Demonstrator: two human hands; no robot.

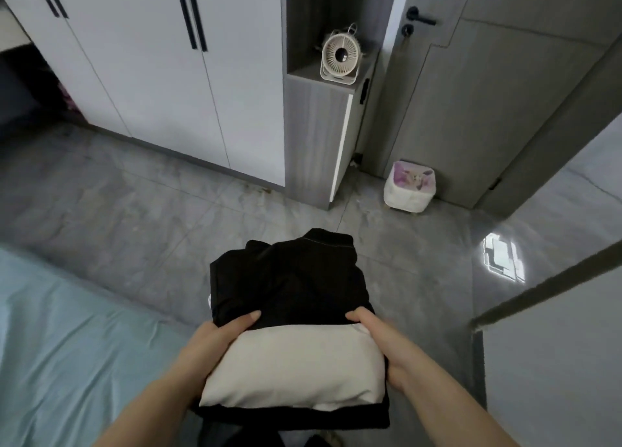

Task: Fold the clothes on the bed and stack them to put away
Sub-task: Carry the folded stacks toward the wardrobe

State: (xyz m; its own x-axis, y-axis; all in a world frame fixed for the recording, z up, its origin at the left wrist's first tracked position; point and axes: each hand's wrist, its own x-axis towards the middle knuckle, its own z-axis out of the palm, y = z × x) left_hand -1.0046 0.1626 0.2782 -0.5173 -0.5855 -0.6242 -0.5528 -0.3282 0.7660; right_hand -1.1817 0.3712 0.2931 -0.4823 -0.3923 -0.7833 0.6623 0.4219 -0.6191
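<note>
Folding looks finished: her left hand and right hand clasp the stack of folded clothes from both sides, off the bed; only stowing it in the wardrobe seems left.

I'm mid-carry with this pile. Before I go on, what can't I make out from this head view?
All in the head view:
1. How many pieces are in the stack of clothes: the black and cream top layers cover whatever lies beneath.
2. The grip of the left hand and the right hand: only the thumbs show, the fingers are under the stack.
3. The bed: the left edge cuts it off, so leftover clothes cannot be told.
4. The wardrobe: closed doors hide its inside.
</note>
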